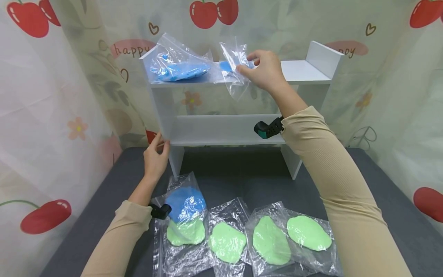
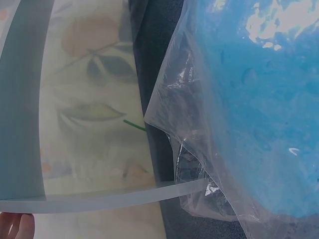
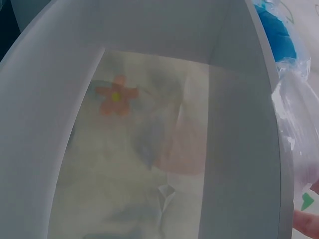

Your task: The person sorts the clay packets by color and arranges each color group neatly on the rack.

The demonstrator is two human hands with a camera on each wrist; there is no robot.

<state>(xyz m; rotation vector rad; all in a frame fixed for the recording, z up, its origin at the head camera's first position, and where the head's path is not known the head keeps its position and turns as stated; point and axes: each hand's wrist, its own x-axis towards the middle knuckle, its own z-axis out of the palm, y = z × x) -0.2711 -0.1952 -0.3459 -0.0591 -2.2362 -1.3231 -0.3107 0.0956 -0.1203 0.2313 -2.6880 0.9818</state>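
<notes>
My right hand is at the top of the white shelf unit, pinching a clear plastic bag with a flat blue piece inside. Part of that bag hangs over the top board's front edge. To its left on the same board lies a larger clear bag of blue soft material. Low on the left, my left hand touches the unit's left side panel with its fingertips. In the left wrist view only the fingers show, against the panel's edge.
On the dark table in front lie several clear bags with flat green pieces. A bag with a blue piece overlaps the leftmost green one. A patterned curtain surrounds the table. A cable hangs at the right.
</notes>
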